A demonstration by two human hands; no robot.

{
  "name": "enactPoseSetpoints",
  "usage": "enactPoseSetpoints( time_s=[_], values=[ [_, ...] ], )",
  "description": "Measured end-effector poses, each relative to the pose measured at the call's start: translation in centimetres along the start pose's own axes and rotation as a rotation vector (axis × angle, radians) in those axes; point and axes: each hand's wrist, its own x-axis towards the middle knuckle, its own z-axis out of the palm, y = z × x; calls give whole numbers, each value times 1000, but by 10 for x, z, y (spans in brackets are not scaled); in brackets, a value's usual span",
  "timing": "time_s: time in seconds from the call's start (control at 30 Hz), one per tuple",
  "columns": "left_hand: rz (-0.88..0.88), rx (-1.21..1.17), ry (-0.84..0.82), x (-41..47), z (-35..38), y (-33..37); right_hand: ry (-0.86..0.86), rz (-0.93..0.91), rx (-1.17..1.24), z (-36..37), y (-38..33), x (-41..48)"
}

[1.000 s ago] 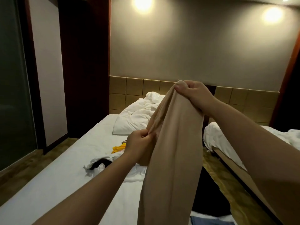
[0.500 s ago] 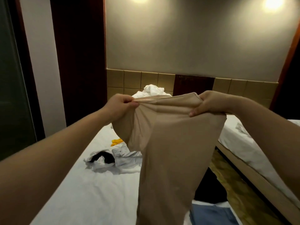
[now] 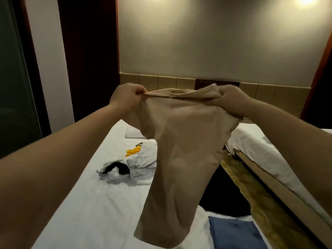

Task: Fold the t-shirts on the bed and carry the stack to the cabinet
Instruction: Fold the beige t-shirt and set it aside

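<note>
Second bed [image 3: 255,146] at right: rumpled white sheet, pale wooden side rail [image 3: 280,184] below. Patterned yellowish floor [image 3: 251,191] in the aisle beside it. Grey wall [image 3: 206,36] behind, with a tan tiled band [image 3: 149,81] along its base and a dark panel [image 3: 203,81] set into the band. Wall light glow [image 3: 305,0] top right. Dark wood column [image 3: 89,56] left of the wall, then a white strip [image 3: 48,60], then a frosted glass panel [image 3: 14,87] at far left.
</note>
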Motion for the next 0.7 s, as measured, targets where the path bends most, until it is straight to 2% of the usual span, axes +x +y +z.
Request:
enactPoseSetpoints(
  time_s=[0.13,0.2,0.23,0.3,0.37,0.57,0.63,0.7],
  values=[
    [-222,-311,-111,-18,7,5,-506,308,-1,-12,-9,-17],
    [-233,-352,-155,-28,11,8,-676,368,-14,-16,-9,-23],
    [-218,-378,-133,-30,9,11,-671,352,-28,-19,-10,-25],
    [-153,-376,-46,-30,2,15,-476,279,-19,-25,-10,-27],
    [-89,-322,1,-28,-4,16,-322,219,87,-29,-9,-29],
    [90,-55,-138,-39,-25,17,-313,162,190,-29,-13,-45],
    [137,7,-166,-44,-34,21,-252,131,229,-28,-17,-47],
    [170,77,-181,-49,-42,28,-104,64,233,-25,-21,-50]
  ],
)
